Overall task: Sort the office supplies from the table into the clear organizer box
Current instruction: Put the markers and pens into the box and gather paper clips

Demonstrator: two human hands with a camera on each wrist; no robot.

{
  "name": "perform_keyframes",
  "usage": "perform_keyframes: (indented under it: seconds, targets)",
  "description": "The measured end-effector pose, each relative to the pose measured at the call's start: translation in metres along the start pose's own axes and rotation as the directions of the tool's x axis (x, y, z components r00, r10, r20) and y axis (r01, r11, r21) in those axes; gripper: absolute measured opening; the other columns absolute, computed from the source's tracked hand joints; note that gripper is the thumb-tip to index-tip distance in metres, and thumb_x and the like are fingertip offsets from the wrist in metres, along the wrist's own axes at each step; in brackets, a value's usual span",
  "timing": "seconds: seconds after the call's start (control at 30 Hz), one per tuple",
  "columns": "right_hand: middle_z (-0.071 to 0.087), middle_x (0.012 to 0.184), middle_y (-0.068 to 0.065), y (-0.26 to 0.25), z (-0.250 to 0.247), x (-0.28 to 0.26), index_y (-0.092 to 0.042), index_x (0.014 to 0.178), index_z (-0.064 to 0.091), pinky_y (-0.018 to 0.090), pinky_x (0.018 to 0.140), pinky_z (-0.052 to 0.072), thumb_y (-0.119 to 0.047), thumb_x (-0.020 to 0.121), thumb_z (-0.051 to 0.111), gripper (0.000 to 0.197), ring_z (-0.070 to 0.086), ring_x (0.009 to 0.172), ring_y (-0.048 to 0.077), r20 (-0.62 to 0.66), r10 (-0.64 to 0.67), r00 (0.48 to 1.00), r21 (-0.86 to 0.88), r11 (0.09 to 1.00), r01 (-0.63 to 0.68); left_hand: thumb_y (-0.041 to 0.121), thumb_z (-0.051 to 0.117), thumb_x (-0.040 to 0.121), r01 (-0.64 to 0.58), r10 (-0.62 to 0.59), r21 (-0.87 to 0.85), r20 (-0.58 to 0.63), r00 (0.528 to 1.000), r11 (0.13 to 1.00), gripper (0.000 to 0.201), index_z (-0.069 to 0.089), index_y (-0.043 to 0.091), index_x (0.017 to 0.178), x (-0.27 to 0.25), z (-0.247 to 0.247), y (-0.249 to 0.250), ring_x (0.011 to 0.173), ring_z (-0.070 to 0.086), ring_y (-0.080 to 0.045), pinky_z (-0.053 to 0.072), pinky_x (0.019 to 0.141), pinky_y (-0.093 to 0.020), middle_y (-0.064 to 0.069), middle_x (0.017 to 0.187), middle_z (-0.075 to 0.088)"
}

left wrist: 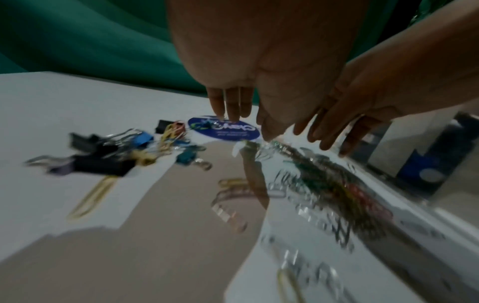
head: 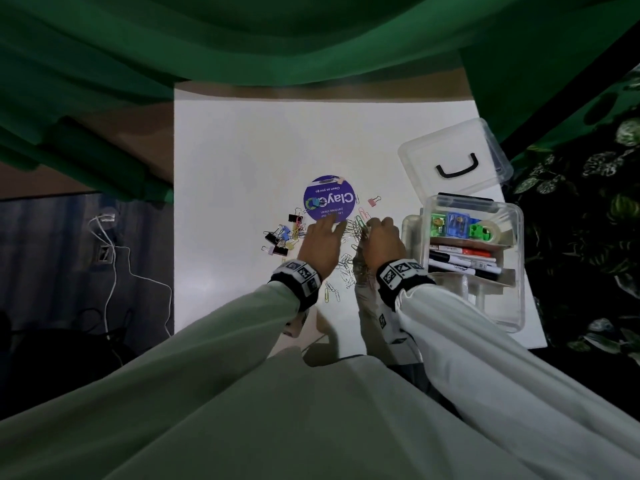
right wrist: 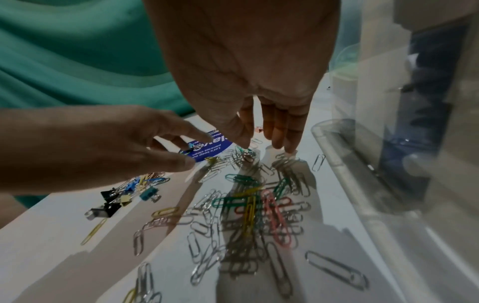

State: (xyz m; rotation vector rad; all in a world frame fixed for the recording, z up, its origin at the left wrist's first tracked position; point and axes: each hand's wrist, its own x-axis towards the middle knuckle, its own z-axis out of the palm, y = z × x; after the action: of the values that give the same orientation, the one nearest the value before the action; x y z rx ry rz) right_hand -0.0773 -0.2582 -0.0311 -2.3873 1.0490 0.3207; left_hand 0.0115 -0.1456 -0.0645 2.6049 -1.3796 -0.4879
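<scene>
Many loose paper clips [head: 349, 266] [right wrist: 249, 205] [left wrist: 337, 190], silver and coloured, lie in a pile on the white table [head: 242, 168] between my hands. My left hand [head: 320, 233] [left wrist: 233, 110] hovers over the pile's left side with straight fingers and holds nothing. My right hand [head: 379, 226] [right wrist: 267, 141] points its straight fingers down, tips touching the clips. Several binder clips [head: 280, 239] [left wrist: 103, 151] [right wrist: 124, 194] sit left of the pile. The clear organizer box [head: 519, 271] [right wrist: 344, 164] stands just right of my right hand.
A round purple sticker [head: 329, 199] lies beyond the clips, with a pink binder clip [head: 374, 201] to its right. The box holds markers [head: 464, 261] and small green and blue items [head: 457, 225]; its lid [head: 453, 147] stands open behind. White cables [head: 107, 258] hang left of the table.
</scene>
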Motion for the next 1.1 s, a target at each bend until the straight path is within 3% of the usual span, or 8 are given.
perform_keyframes:
  seconds: [0.17,0.37,0.5,0.6,0.67,0.77,0.9,1.1]
  targets:
    - [0.043,0.126,0.016,0.0,0.0,0.009,-0.008,0.12,0.05,0.047,0.085,0.046,-0.003,0.086,0.05,0.035,0.046,0.11,0.038,0.11,-0.113,0.987,-0.089,0.988,0.123,0.004,0.055,0.087,-0.03,0.026,0.023,0.166,0.986,0.999,0.06,0.037,0.007,0.144,0.028,0.004,0.002,0.134,0.037,-0.038,0.04,0.103,-0.047,-0.021,0.15,0.034]
    - [0.048,0.121,0.012,0.001,0.011,-0.024,-0.01,0.119,0.055,0.041,0.086,0.048,-0.012,0.082,0.063,0.038,0.048,0.11,0.032,0.234,-0.174,0.957,-0.213,0.951,0.225,0.036,0.062,0.089,-0.08,0.083,-0.024,0.179,0.98,0.996,0.059,0.043,0.016,0.142,-0.028,0.007,-0.009,0.13,0.04,-0.03,0.038,0.101,-0.043,-0.01,0.146,0.039]
    - [0.044,0.123,0.015,0.019,0.009,-0.031,-0.012,0.125,0.045,0.043,0.088,0.044,-0.014,0.08,0.065,0.05,0.049,0.113,0.037,0.109,0.049,0.993,-0.132,0.991,-0.034,0.048,0.079,0.07,-0.047,0.053,-0.047,0.133,0.99,0.998,0.088,0.044,0.01,0.141,-0.059,0.014,-0.016,0.125,0.048,-0.038,0.044,0.095,-0.048,-0.02,0.139,0.047]
    - [0.038,0.129,0.016,0.021,0.012,-0.034,-0.012,0.13,0.04,0.048,0.09,0.047,-0.025,0.076,0.076,0.066,0.043,0.12,0.041,0.159,0.136,0.978,-0.11,0.987,-0.119,0.044,0.089,0.057,-0.016,0.018,-0.014,0.202,0.979,1.0,0.108,0.036,0.01,0.146,-0.061,0.012,-0.017,0.121,0.047,-0.037,0.049,0.091,-0.047,-0.022,0.138,0.045]
    - [0.039,0.126,0.015,0.014,0.02,-0.04,-0.011,0.125,0.042,0.047,0.081,0.049,-0.013,0.079,0.07,0.054,0.043,0.117,0.039,0.148,0.09,0.985,-0.115,0.991,-0.073,0.03,0.088,0.065,0.004,0.015,-0.078,0.239,0.971,0.997,0.1,0.033,0.01,0.146,-0.058,0.01,-0.013,0.119,0.046,-0.033,0.051,0.092,-0.045,-0.02,0.137,0.04]
    - [0.042,0.121,0.016,0.004,0.03,-0.049,-0.006,0.12,0.044,0.044,0.076,0.048,0.0,0.08,0.059,0.043,0.046,0.112,0.036,0.139,0.025,0.99,-0.095,0.995,-0.012,0.015,0.076,0.081,0.08,-0.037,-0.156,0.265,0.964,0.984,0.067,0.039,0.012,0.137,-0.051,0.009,-0.005,0.114,0.046,-0.029,0.051,0.09,-0.041,-0.014,0.129,0.039]
    - [0.048,0.116,0.015,0.003,0.031,-0.053,-0.004,0.116,0.049,0.041,0.079,0.048,-0.002,0.085,0.054,0.032,0.052,0.106,0.034,0.124,-0.003,0.992,-0.056,0.998,0.01,0.012,0.063,0.088,0.115,-0.069,-0.166,0.259,0.963,0.979,0.031,0.046,0.009,0.115,-0.044,0.009,-0.001,0.099,0.05,-0.032,0.049,0.076,-0.042,-0.014,0.113,0.043]
    - [0.054,0.11,0.015,0.009,0.021,-0.052,-0.003,0.106,0.059,0.038,0.081,0.046,0.004,0.086,0.048,0.024,0.058,0.098,0.033,0.037,0.023,0.999,0.073,0.997,-0.025,0.012,0.06,0.091,0.129,-0.07,-0.223,0.255,0.964,0.966,0.016,0.051,0.004,0.102,-0.038,0.006,-0.008,0.084,0.055,-0.036,0.044,0.071,-0.04,-0.017,0.104,0.05]
